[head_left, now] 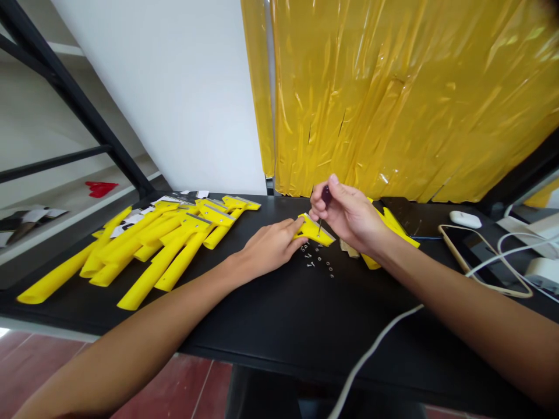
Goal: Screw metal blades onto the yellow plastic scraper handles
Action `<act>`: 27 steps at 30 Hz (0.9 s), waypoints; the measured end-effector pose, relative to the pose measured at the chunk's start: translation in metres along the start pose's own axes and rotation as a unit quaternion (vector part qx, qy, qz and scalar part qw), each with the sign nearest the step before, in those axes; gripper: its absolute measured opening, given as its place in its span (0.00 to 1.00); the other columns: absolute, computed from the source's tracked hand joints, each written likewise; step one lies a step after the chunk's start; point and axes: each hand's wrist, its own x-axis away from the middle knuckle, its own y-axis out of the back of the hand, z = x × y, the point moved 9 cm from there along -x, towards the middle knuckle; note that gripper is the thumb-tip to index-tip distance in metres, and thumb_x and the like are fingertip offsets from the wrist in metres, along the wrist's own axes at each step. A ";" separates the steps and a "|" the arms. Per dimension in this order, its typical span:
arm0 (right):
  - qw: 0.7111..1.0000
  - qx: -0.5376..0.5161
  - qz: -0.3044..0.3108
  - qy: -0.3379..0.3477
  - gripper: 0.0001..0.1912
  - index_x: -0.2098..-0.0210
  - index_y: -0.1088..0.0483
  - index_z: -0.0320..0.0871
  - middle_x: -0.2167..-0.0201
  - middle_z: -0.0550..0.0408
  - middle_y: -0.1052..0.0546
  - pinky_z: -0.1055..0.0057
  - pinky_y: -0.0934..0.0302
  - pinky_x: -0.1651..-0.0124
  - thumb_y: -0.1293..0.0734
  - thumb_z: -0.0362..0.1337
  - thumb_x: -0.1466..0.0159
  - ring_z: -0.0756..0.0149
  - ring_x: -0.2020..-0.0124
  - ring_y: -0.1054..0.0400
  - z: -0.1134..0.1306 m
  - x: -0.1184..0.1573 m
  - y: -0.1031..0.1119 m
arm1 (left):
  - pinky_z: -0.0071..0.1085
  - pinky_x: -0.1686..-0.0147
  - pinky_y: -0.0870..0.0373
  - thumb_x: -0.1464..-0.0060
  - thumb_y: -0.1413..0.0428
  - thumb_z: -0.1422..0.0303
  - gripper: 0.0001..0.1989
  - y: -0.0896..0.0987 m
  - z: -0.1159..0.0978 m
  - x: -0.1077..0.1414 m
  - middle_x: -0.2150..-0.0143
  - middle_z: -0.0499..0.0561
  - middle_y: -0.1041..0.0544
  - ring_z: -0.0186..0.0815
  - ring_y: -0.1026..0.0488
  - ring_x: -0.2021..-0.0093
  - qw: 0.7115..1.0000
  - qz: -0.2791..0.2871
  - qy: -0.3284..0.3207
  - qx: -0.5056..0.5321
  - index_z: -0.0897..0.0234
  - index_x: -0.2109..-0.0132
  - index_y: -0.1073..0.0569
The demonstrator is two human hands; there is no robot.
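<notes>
My left hand (268, 247) is closed over the handle of a yellow scraper (313, 230), pressing it down on the black table. The scraper's wide head sticks out to the right of my fingers; most of its handle is hidden under the hand. Above that head, my right hand (349, 212) grips a screwdriver (326, 196) by its dark handle. The thin shaft points down, and its tip meets the scraper head near a screw spot. Several small screws and nuts (318, 259) lie scattered on the table just in front of the scraper.
A pile of yellow scrapers (166, 233) covers the table's left side. More yellow pieces (399, 227) lie behind my right forearm. At right are a phone (484, 262), a white earbud case (465, 219) and a white cable (384, 334) crossing the table (271, 326). Yellow plastic sheeting (393, 99) hangs behind.
</notes>
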 end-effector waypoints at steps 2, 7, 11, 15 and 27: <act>1.000 -0.004 -0.005 -0.007 0.22 0.64 0.25 0.43 0.76 0.60 0.38 0.69 0.40 0.66 0.33 0.57 0.31 0.70 0.75 0.46 -0.001 0.000 0.000 | 0.39 0.54 0.25 0.27 0.53 0.57 0.24 -0.001 0.000 0.000 0.49 0.58 0.21 0.45 0.21 0.51 1.000 0.001 -0.003 -0.002 0.62 0.31 0.36; 1.000 -0.006 -0.026 0.010 0.18 0.68 0.33 0.46 0.76 0.62 0.37 0.69 0.38 0.64 0.27 0.51 0.34 0.70 0.74 0.44 0.001 0.000 0.003 | 0.38 0.53 0.26 0.28 0.51 0.58 0.25 0.000 0.000 0.001 0.45 0.58 0.21 0.46 0.21 0.48 1.000 -0.014 -0.002 0.010 0.61 0.30 0.37; 1.000 0.007 0.007 0.014 0.18 0.68 0.29 0.43 0.74 0.58 0.33 0.68 0.36 0.61 0.28 0.51 0.33 0.69 0.70 0.39 0.000 0.000 -0.002 | 0.35 0.57 0.27 0.31 0.45 0.59 0.29 0.004 0.005 -0.001 0.48 0.55 0.19 0.44 0.20 0.52 0.997 -0.024 0.031 0.065 0.61 0.29 0.40; 1.000 -0.018 0.001 -0.004 0.16 0.64 0.29 0.45 0.76 0.62 0.38 0.71 0.40 0.67 0.30 0.52 0.32 0.71 0.75 0.46 -0.006 0.001 -0.002 | 0.33 0.64 0.30 0.38 0.39 0.55 0.29 0.004 0.021 -0.002 0.60 0.51 0.17 0.41 0.20 0.63 0.987 -0.030 0.124 0.101 0.64 0.35 0.29; 0.997 -0.022 -0.054 0.047 0.22 0.71 0.31 0.46 0.75 0.59 0.42 0.67 0.39 0.64 0.35 0.56 0.29 0.68 0.74 0.48 0.013 -0.002 0.011 | 0.33 0.61 0.30 0.33 0.42 0.59 0.13 0.003 -0.007 -0.001 0.60 0.54 0.17 0.42 0.20 0.61 0.997 -0.037 -0.026 0.066 0.64 0.55 0.19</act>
